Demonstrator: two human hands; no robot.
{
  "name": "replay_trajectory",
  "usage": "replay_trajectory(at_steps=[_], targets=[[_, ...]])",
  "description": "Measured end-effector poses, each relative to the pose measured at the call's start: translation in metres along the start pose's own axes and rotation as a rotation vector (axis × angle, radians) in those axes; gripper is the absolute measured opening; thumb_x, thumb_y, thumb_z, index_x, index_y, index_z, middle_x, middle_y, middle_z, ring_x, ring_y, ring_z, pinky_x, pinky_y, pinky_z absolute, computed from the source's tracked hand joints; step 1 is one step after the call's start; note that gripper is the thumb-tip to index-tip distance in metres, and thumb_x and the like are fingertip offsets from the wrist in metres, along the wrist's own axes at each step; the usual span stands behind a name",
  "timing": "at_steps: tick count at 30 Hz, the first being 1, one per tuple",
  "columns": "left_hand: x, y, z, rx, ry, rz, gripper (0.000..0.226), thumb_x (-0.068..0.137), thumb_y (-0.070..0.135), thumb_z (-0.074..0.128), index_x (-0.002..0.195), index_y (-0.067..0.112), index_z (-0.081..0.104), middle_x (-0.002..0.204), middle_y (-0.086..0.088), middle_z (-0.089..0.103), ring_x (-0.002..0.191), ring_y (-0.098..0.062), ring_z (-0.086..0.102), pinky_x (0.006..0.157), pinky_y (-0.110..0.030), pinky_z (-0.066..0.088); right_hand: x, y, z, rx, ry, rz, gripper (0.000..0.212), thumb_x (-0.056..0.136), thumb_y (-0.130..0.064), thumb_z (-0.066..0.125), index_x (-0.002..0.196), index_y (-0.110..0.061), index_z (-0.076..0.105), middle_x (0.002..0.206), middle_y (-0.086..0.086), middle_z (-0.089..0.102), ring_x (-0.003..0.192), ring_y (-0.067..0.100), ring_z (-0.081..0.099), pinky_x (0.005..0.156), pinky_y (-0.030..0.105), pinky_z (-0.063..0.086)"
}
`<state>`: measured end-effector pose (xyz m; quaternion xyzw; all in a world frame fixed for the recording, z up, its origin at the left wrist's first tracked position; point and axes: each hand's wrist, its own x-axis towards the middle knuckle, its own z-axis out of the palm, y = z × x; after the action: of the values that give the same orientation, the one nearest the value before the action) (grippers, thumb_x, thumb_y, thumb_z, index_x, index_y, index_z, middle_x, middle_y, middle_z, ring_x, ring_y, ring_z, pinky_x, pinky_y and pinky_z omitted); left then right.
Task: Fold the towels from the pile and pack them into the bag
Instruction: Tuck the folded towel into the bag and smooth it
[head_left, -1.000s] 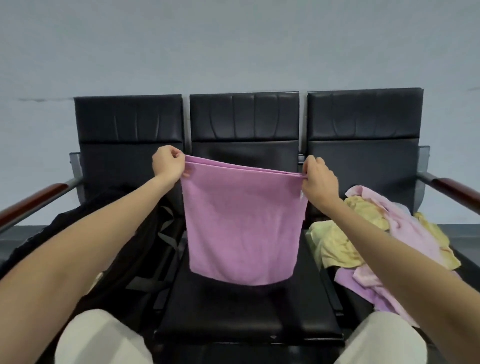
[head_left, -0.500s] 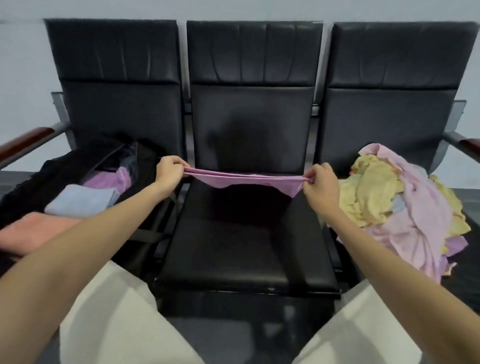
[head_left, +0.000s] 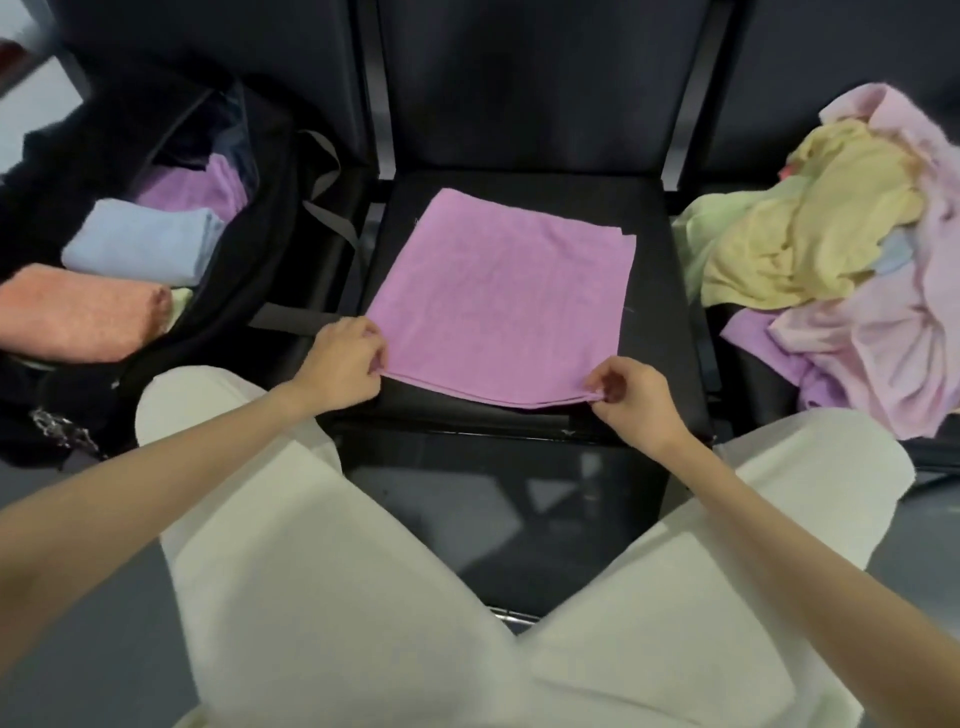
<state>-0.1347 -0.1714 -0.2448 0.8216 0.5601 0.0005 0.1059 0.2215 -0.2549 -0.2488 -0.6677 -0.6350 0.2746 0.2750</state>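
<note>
A purple towel (head_left: 504, 296), folded in half, lies flat on the middle black seat (head_left: 660, 332). My left hand (head_left: 343, 366) pinches its near left corner and my right hand (head_left: 636, 400) pinches its near right corner at the seat's front edge. On the left seat an open black bag (head_left: 249, 218) holds folded towels: an orange one (head_left: 78, 312), a light blue one (head_left: 143, 241) and a purple one (head_left: 200, 189). The pile of unfolded towels (head_left: 841, 249), yellow, pink and purple, fills the right seat.
The black seat backs (head_left: 519, 78) rise behind all three seats. Grey bag straps (head_left: 332, 218) hang over the gap between the left and middle seats. My legs in white trousers (head_left: 363, 571) flank the middle seat's front, with grey floor (head_left: 93, 649) below.
The purple towel, held up hanging one second ago, has been lowered and now lies flat on the middle seat. Both hands came down and nearer with it, and the view tilted downward.
</note>
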Motion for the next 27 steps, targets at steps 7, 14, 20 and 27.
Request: replay_trajectory(at_steps=[7,14,20,27], targets=[[0.015,0.096,0.036,-0.329,-0.099,0.390,0.047,0.073,0.043,0.065,0.109,0.014,0.058,0.116,-0.001,0.056,0.109,-0.021,0.051,0.095,-0.036,0.042,-0.005,0.006,-0.011,0.180,-0.057,0.006,0.039,0.070,0.013,0.068,0.080,-0.024,0.057,0.078,0.005,0.066,0.069,0.035,0.060,0.068,0.037,0.052],[0.047,0.169,0.048,-0.564,-0.113,0.396,0.026,0.077,0.009,0.068,0.103,0.011,0.066,0.097,-0.002,0.066,0.085,-0.016,0.057,0.077,-0.031,0.046,0.008,0.017,-0.026,0.201,-0.244,0.029,0.030,0.072,0.010,0.072,0.085,-0.014,0.061,0.078,0.004,0.067,0.063,0.024,0.060,0.062,0.032,0.051],[0.060,0.178,0.051,-0.580,-0.145,0.418,0.019,0.078,0.014,0.067,0.097,0.018,0.067,0.084,0.012,0.055,0.071,-0.007,0.049,0.062,-0.021,0.036,0.104,0.041,-0.041,0.013,-0.077,0.123,0.018,0.079,0.003,0.062,0.081,-0.015,0.060,0.076,-0.001,0.066,0.060,0.000,0.059,0.070,0.032,0.054],[0.069,0.188,0.044,-0.867,-0.345,0.335,0.010,0.078,0.002,0.066,0.087,0.007,0.066,0.078,0.008,0.061,0.063,-0.006,0.051,0.063,-0.021,0.045,0.240,0.039,-0.040,-0.089,0.167,0.297,0.018,0.084,-0.008,0.050,0.087,0.003,0.064,0.087,0.022,0.064,0.078,0.028,0.061,0.074,0.032,0.048]])
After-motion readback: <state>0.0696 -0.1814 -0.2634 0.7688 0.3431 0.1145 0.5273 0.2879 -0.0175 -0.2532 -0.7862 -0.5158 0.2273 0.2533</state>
